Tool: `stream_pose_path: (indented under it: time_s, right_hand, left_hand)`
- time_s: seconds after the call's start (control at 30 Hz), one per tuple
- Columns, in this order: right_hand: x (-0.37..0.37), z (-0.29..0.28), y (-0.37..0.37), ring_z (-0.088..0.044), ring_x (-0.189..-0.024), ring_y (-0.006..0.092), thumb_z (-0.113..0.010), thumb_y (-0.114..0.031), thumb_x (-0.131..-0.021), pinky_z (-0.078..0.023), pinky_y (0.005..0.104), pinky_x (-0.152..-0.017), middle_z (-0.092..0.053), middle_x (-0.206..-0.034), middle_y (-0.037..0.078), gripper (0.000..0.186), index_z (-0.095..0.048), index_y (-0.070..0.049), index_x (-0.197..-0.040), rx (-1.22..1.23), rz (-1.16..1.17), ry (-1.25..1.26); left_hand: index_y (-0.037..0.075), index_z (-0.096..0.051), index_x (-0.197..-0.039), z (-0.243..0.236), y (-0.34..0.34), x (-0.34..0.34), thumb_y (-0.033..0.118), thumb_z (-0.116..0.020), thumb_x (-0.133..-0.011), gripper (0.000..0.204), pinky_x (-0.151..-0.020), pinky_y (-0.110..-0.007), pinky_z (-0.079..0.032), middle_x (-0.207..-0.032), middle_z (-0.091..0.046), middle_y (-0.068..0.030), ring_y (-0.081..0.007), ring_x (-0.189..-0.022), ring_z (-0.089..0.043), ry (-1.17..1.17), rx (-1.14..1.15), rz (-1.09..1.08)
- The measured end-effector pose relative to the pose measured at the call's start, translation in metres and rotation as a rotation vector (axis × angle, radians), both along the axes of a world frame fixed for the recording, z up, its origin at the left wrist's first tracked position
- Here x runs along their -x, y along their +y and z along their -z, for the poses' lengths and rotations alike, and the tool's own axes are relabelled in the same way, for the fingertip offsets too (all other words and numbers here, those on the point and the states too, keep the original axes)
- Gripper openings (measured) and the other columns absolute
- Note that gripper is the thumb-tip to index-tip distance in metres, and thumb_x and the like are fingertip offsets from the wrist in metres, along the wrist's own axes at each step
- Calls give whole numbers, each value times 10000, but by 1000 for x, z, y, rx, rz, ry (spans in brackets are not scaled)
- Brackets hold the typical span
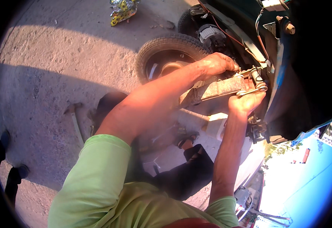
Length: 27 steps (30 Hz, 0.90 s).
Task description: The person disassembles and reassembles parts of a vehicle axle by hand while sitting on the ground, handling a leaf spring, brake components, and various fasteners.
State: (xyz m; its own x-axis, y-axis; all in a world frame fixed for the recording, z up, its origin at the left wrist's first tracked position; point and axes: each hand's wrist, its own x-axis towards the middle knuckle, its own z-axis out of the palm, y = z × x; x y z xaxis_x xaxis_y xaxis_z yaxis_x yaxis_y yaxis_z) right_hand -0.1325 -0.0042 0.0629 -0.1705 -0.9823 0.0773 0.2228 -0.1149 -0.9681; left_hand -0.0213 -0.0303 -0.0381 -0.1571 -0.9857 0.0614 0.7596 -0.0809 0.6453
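Observation:
A dusty leaf spring (217, 89) runs to a metal shackle (257, 78) with round bolt ends on the vehicle's frame. My left hand (217, 64) reaches over the spring, its fingertips closed at a small fitting on the shackle's upper side; what they hold is too small to make out. My right hand (245, 102) comes from below, gripping the shackle's underside with its fingers partly hidden behind the metal.
A loose-looking wheel (152, 45), wiring (245, 48) and a dark body panel (293, 95) surround the work. A hammer (75, 121) and yellow-silver crumpled packaging (122, 11) lie on the concrete. Another person's feet (19, 173) show at left.

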Motion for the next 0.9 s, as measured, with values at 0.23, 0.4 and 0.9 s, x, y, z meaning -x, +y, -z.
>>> stream_pose_path:
  time_s: [0.23, 0.4, 0.9]
  right_hand:
    - [3, 2, 0, -615, -1027, 271, -512, -449, -954, -512, 424, -937, -640, -1119, 143, 483, -616, -23, -1157, 0, 21, -8]
    - [14, 7, -6, -614, -1054, 313, -503, -515, -932, -500, 483, -949, -643, -1128, 158, 569, -613, -12, -1174, 26, -64, 14]
    - [8, 3, -2, -623, -1001, 302, -501, -491, -940, -521, 454, -907, -647, -1090, 154, 531, -611, -12, -1140, -13, -64, 34]
  left_hand:
    - [26, -744, -972, 3, -6, 6, 105, -722, -883, 120, -790, -303, -540, -944, -732, -69, -164, -863, -666, 114, 0, 26]
    - [18, -719, -931, -6, 0, 3, 95, -726, -891, 87, -821, -295, -509, -918, -716, -53, -146, -871, -633, 125, -29, 58]
    - [-3, -694, -973, 0, -4, 3, 24, -678, -908, 72, -850, -327, -543, -940, -713, -83, -184, -914, -660, 405, -6, 193]
